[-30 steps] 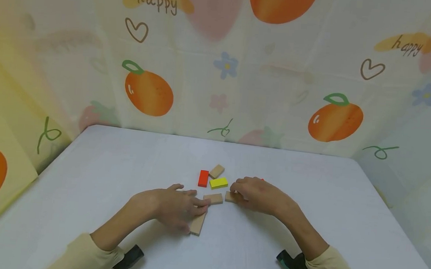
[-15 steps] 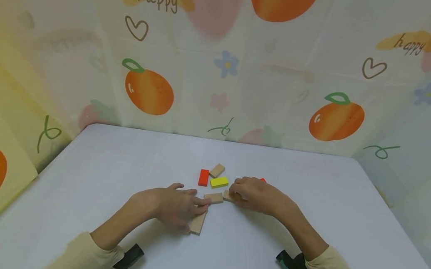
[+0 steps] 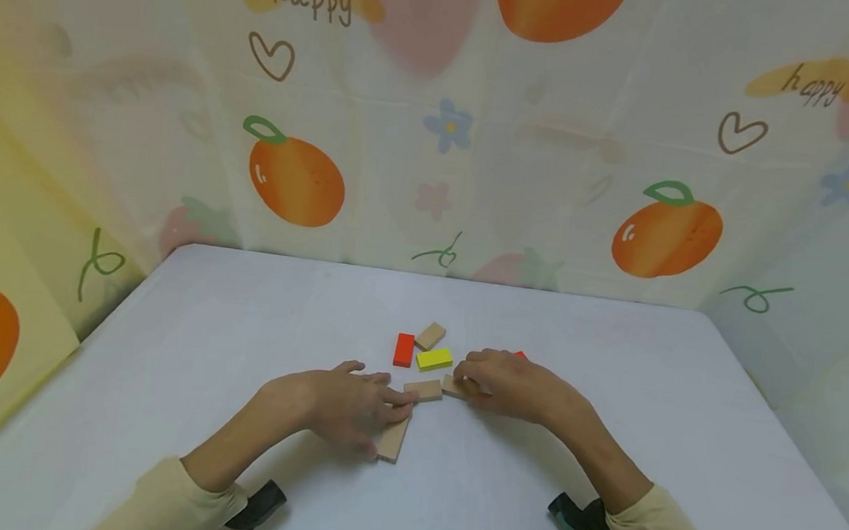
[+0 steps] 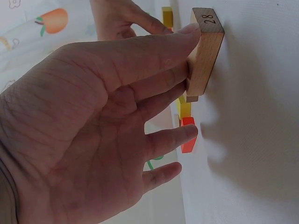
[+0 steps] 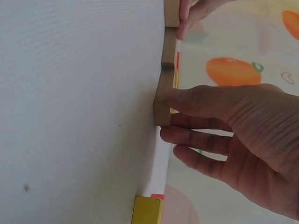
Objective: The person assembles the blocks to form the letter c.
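Observation:
My left hand (image 3: 348, 407) holds a plain wooden block (image 3: 393, 442) between thumb and fingers. The left wrist view shows the number 28 on that block's end (image 4: 209, 20), with the ring and little fingers spread away from it. A second wooden block (image 3: 425, 391) meets its far end at an angle, near my left fingertips. At the right, my right hand (image 3: 512, 384) pinches a third wooden block (image 5: 163, 112) with thumb and fingers, its left end against the second block. In the head view my fingers hide most of this third block.
Just beyond the row lie a yellow block (image 3: 434, 359), a red block (image 3: 404, 351) and another wooden block (image 3: 430, 336). A red piece (image 3: 520, 355) peeks out behind my right hand. Another yellow block (image 5: 146, 211) stands nearby in the right wrist view. All rest on a white table (image 3: 303, 306).
The wooden block in my right hand has slid a little to the left, closing the small gap to the middle block. My left hand stays in place.

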Motion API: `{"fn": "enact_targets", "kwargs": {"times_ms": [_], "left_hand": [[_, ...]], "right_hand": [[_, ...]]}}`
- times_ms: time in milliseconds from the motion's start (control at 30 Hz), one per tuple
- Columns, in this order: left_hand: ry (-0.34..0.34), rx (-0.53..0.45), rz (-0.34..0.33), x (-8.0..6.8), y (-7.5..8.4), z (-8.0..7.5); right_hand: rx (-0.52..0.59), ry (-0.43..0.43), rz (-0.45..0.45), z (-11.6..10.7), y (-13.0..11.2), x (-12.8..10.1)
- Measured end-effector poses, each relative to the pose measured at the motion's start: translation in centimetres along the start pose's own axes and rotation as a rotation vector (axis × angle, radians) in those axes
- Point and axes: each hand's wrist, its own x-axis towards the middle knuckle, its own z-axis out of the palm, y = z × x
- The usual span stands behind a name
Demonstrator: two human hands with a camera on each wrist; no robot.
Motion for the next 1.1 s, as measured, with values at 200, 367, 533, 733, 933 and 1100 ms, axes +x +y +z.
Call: {"fn": "enact_targets", "kwargs": {"times_ms": [200,367,533,733,933,1100], "left_hand": [[-0.002,0.003,-0.002,0.0,0.0,0.0],[0.000,0.017,0.002,0.0,0.0,0.0],[0.001,0.007,-0.005,0.1,-0.1,-0.1],[0.003,0.012,-0.008,0.1,-0.2,-0.2],[0.012,0.028,0.008,0.0,-0.1,0.0],[0.019,0.015,0.012,0.1,-0.1,0.0]], "right_hand": [[0.018,-0.023,0.043,-0.2,-0.1,0.1],[0.067,-0.042,0.064,-2.1,-0.5,-0.4],[0.133,0.040,-0.026,-4.7,-1.4,-1.7],[0.012,0.139,-0.034,-6.2,-1.7,-2.6],[-0.021,0.159,0.002,-6.4,-0.8,-3.0],[-0.026,0.182,0.041,-6.7,-0.2,-3.6]]}}
